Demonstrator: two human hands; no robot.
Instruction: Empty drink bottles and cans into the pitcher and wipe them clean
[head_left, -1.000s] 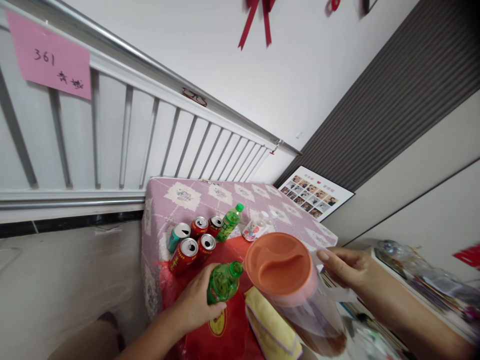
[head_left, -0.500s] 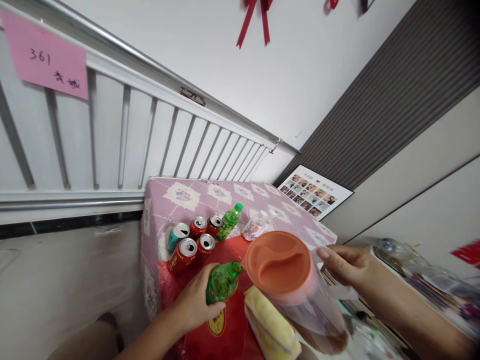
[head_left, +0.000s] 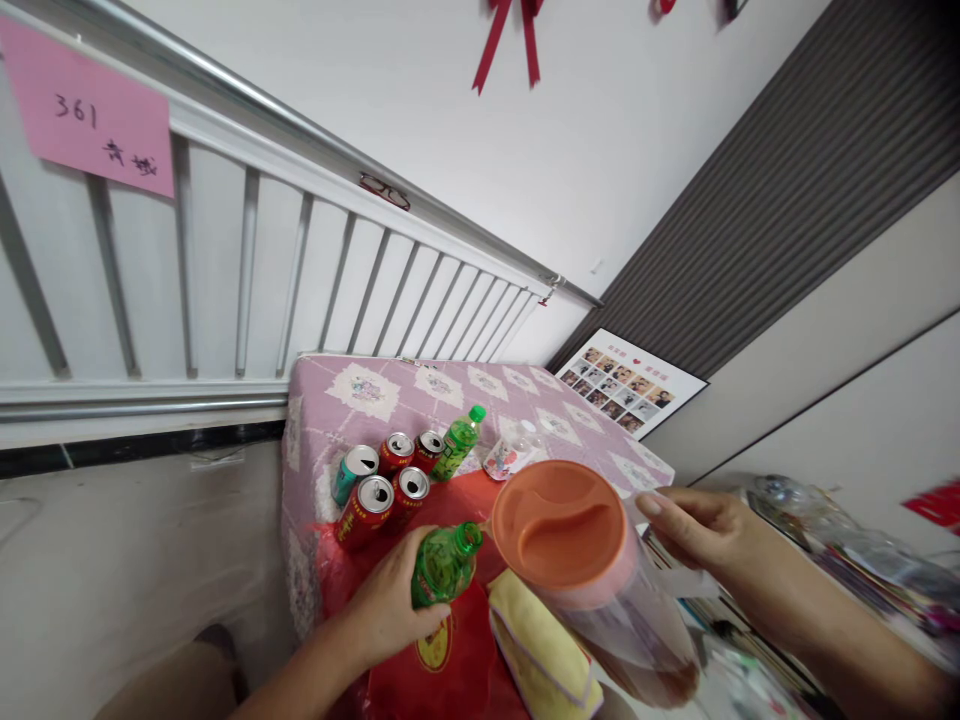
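Note:
My left hand (head_left: pixel 401 600) is wrapped round an uncapped green plastic bottle (head_left: pixel 442 572), held upright over a red bag (head_left: pixel 472 680). In my right hand (head_left: pixel 701 535) is the handle of a clear pitcher (head_left: pixel 630 640) with an orange lid (head_left: pixel 559 525). The pitcher is tilted toward the bottle, brown liquid lies along its lower side, and its spout is at the bottle's mouth. A thin brownish streak shows between spout and mouth. Beneath the pitcher lies a folded yellow cloth (head_left: pixel 536 640).
Several opened drink cans (head_left: pixel 375 495) stand behind the left hand. Beyond them are a capped green bottle (head_left: pixel 459 440) and a clear bottle with a printed label (head_left: pixel 510 455) on the patterned tablecloth (head_left: pixel 420 390). A white radiator (head_left: pixel 352 270) lines the wall, and clutter (head_left: pixel 847 560) lies at right.
Both hands keep nearly the same positions. The pitcher seems tipped very slightly further; the bottle stays where it was.

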